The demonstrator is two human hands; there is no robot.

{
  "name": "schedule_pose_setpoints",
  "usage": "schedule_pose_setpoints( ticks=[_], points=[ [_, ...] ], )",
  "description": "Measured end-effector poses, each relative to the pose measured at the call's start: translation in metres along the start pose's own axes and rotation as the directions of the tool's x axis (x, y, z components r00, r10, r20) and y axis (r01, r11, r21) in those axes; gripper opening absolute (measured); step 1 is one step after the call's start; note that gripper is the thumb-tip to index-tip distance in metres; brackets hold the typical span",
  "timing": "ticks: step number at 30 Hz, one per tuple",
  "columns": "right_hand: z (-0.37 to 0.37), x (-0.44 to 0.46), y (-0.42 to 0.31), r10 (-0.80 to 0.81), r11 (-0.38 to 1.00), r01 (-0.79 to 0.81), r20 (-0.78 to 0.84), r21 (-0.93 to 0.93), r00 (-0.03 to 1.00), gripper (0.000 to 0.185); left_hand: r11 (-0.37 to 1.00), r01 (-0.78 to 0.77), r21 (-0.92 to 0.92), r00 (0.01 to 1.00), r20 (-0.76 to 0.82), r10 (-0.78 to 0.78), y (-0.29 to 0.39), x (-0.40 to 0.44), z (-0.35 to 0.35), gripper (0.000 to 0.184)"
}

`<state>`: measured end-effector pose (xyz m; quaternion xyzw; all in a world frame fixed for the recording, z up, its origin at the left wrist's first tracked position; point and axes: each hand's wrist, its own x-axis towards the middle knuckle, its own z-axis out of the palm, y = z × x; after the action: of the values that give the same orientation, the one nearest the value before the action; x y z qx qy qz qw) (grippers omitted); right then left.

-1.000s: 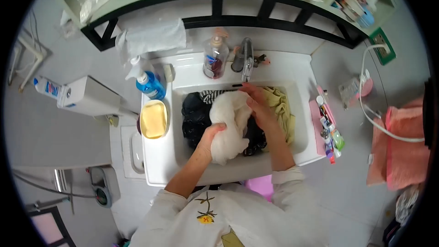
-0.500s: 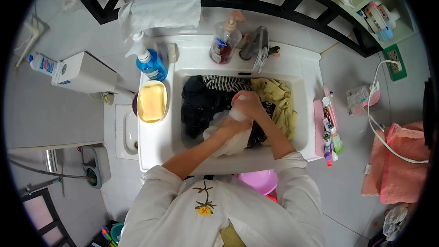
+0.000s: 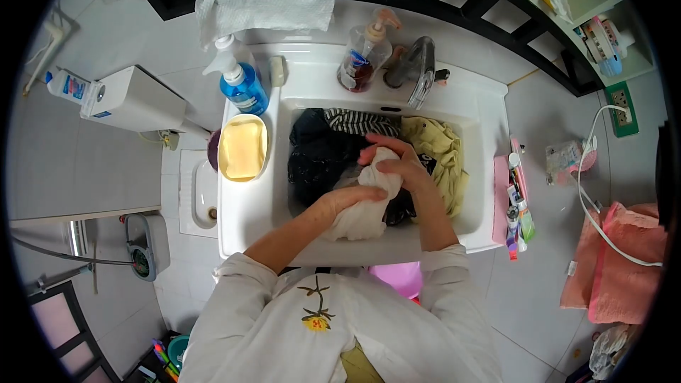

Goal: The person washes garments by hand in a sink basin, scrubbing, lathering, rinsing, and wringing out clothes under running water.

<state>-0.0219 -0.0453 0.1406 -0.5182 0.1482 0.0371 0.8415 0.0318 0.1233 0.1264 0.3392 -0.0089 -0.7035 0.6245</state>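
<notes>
A wet white cloth (image 3: 362, 216) is bunched between my two hands over the front of the sink (image 3: 482, 163). My left hand (image 3: 344, 202) is closed round its left side. On the upper right part, my right hand (image 3: 401, 163) grips the cloth with curled fingers. Dark clothing (image 3: 316, 159) lies in the basin to the left and beneath, a striped black-and-white cloth (image 3: 362, 123) lies at the back, and a yellow-green garment (image 3: 443, 156) lies at the right.
Left of the basin are a yellow soap bar (image 3: 243, 149) in a dish and a blue pump bottle (image 3: 245, 90). Behind stand a clear pump bottle (image 3: 363, 57) and the faucet (image 3: 418, 74). A pink organizer (image 3: 501, 202) hangs right.
The spread white cloth has been gathered into a tighter bunch between my hands. My right hand has moved lower than a second ago, and the camera view has shifted.
</notes>
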Motion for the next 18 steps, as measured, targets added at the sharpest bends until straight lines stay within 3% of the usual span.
schedule_pose_setpoints(
  ticks=[3, 6, 11, 14, 18],
  points=[
    [0.001, 0.005, 0.006, 0.063, 0.936, -0.112, -0.154, -0.333, 0.986, 0.043, 0.968, -0.132, 0.212, 0.991, -0.002, 0.135, -0.006, 0.004, -0.003, 0.056],
    [-0.001, 0.010, 0.018, 0.063, 0.873, -0.131, -0.159, -0.470, 0.985, 0.027, 0.897, -0.252, 0.364, 0.954, -0.061, 0.293, -0.024, 0.024, -0.012, 0.054],
    [-0.012, 0.022, 0.054, -0.085, 0.484, -0.133, -0.198, -0.865, 0.976, 0.025, 0.781, -0.328, 0.532, 0.853, -0.189, 0.487, -0.059, 0.046, -0.029, 0.058],
    [0.005, 0.023, 0.058, -0.174, 0.238, -0.215, -0.260, -0.947, 0.950, 0.023, 0.656, -0.163, 0.737, 0.745, -0.344, 0.571, -0.063, 0.043, -0.021, 0.068],
    [0.022, 0.024, 0.059, -0.189, -0.016, -0.262, -0.255, -0.965, 0.948, 0.019, 0.576, -0.022, 0.817, 0.711, -0.392, 0.583, -0.071, 0.041, -0.021, 0.071]
  ],
)
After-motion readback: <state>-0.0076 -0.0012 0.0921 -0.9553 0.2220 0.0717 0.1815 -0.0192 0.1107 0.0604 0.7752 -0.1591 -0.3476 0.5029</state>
